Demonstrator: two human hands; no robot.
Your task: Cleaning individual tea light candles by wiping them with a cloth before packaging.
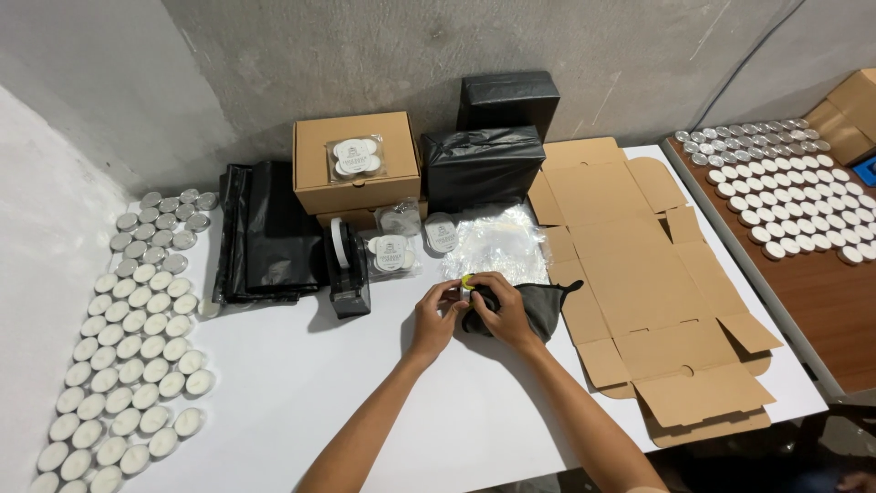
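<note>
Both my hands meet at the middle of the white table [319,393]. My left hand [435,319] pinches a small yellow-green and white item [467,284] at its fingertips. My right hand [504,310] grips the mouth of a dark grey cloth pouch [542,307] that lies flat on the table, and its fingers also touch the small item. Just behind the hands lies a stack of clear plastic bags [497,242].
Rows of white tealight candles [128,365] fill the left edge. A black tape dispenser [345,267], folded black bags [265,228], a brown box [356,164] and black-wrapped boxes [482,164] stand behind. Flat cardboard blanks [639,274] lie at right, more candles [785,196] on a wooden table.
</note>
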